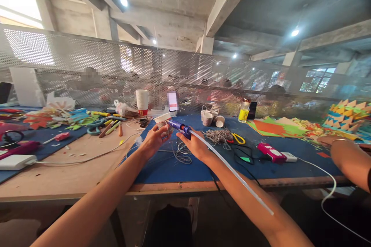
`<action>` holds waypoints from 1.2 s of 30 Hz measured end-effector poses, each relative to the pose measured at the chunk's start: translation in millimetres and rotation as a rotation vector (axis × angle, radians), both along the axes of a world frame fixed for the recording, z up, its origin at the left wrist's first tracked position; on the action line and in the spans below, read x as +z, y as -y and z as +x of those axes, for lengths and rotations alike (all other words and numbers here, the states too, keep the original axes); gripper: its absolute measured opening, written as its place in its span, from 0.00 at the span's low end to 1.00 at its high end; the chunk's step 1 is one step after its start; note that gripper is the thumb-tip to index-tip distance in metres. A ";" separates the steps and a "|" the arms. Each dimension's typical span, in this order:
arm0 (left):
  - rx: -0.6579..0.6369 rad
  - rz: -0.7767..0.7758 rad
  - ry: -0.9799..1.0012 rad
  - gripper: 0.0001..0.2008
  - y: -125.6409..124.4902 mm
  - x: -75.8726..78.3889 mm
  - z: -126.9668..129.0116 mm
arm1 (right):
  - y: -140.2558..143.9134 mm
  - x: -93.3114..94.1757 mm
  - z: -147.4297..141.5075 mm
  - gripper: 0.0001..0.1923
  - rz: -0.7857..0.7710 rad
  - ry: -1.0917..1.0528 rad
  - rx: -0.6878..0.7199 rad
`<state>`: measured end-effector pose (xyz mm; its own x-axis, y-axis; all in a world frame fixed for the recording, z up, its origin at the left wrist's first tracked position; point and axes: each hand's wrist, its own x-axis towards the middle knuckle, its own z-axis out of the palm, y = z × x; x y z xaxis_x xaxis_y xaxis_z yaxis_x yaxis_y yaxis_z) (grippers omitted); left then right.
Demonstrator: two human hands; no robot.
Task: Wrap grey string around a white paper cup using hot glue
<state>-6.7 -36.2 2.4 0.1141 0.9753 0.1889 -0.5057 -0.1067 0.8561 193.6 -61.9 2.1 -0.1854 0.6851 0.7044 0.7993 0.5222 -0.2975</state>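
Note:
My right hand (197,147) grips a blue glue gun (180,127) with a long clear glue stick (232,170) trailing back over my forearm. The gun's nozzle points left at a white paper cup (162,119) lying on its side in my left hand (153,139). Both hands hover over the blue mat (174,168), just above a tangle of grey string (182,154).
A cup stack (142,102), small cups (210,117), a yellow bottle (244,112), yellow scissors (238,138) and a pink device (271,152) with white cable lie on the table. Paper scraps and tools (72,119) sit left. Another person's arm (346,156) rests at right. A mesh screen (185,73) stands behind.

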 end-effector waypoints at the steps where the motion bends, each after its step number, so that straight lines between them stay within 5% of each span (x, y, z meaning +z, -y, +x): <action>1: 0.000 0.003 0.001 0.24 0.6 0.5 0.2 | 0.1 0.1 0.0 0.20 -0.003 0.000 0.000; 36: -0.016 -0.017 0.042 0.22 1.9 2.4 -0.6 | -2.4 1.5 1.8 0.20 -0.005 -0.013 -0.014</action>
<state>-7.2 -38.1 4.7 0.1218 0.9765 0.1777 -0.5428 -0.0843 0.8356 195.4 -59.5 3.7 -0.1671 0.6910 0.7033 0.8023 0.5099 -0.3103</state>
